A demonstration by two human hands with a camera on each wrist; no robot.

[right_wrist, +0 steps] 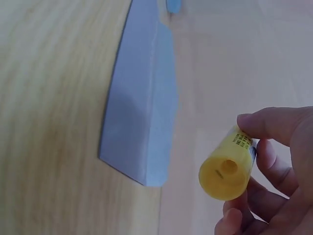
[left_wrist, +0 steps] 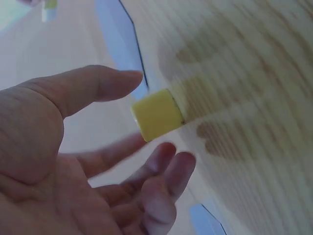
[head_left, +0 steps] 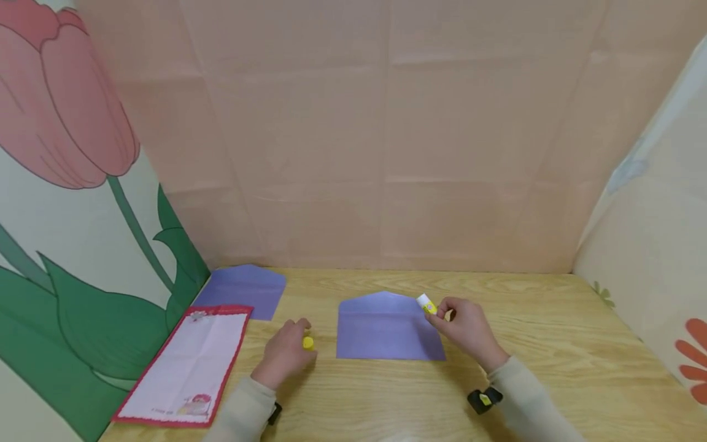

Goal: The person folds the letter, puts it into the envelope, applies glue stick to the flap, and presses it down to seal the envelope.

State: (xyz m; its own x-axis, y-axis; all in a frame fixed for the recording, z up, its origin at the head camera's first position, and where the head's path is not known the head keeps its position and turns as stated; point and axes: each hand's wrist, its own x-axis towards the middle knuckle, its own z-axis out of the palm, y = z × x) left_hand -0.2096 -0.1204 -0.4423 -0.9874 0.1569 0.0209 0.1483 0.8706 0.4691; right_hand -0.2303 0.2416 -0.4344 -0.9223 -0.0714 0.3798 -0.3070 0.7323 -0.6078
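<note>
My right hand [head_left: 468, 326] pinches a yellow glue stick [head_left: 429, 308] between thumb and fingers, over the right end of a purple envelope [head_left: 381, 337] with its flap raised. The stick's white end points up and away to the left; in the right wrist view its yellow base [right_wrist: 222, 178] faces the camera. A yellow cap [left_wrist: 157, 115] stands on the wooden table. Around it my left hand [head_left: 283, 355] is spread, thumb on one side and fingers on the other, with a gap at the thumb in the left wrist view.
On the left lies a white letter sheet [head_left: 182, 362] with a red border, overlapping a second purple envelope [head_left: 243, 288]. A pinkish sheet [head_left: 386, 153] hangs behind the table [head_left: 552, 331]. Side panels with printed flowers flank it.
</note>
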